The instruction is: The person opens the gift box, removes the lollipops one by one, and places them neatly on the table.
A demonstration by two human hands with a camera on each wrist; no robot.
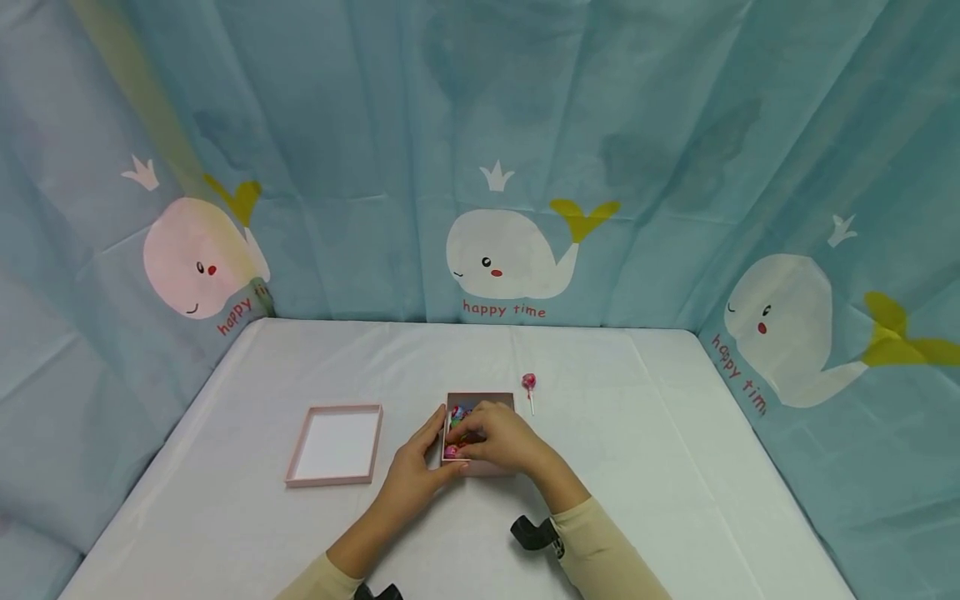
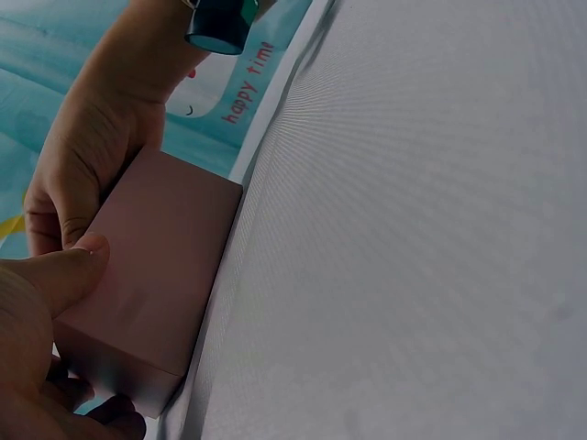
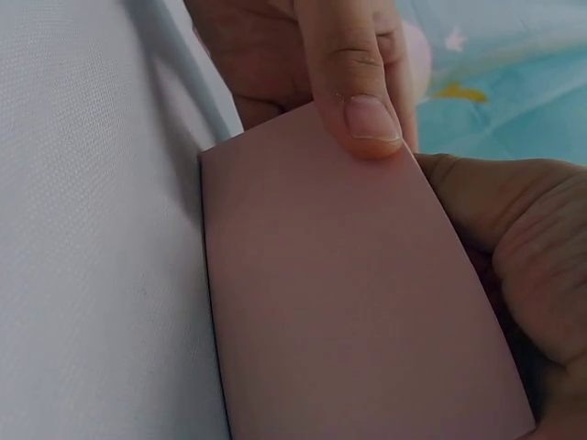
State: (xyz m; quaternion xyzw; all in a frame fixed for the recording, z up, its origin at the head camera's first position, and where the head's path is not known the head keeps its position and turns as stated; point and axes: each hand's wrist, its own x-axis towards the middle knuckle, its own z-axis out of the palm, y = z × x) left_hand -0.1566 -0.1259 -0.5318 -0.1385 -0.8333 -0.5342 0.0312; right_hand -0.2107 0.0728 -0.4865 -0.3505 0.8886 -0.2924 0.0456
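Observation:
A pink open-topped box [image 1: 489, 469] stands on the table with several brightly wrapped lollipops [image 1: 459, 412] inside. My left hand [image 1: 415, 468] grips the box at its near left corner. Its thumb [image 3: 367, 119] presses the near wall, and the other fingers lie along the left side. From the right, my right hand [image 1: 508, 440] reaches over the rim, bent fingers down among the candies. The box walls hide those fingertips in both wrist views, and I cannot tell whether they pinch a lollipop. Behind the box, to the right, one red-pink lollipop [image 1: 528, 382] lies on the table.
Left of the box lies a shallow pink-rimmed lid [image 1: 330, 481], its white inside facing up. A white cloth covers the table [image 1: 660, 492]. Blue curtains [image 1: 360, 167] with printed whales close in the back and both sides. Each wrist wears a black camera mount [image 1: 534, 533].

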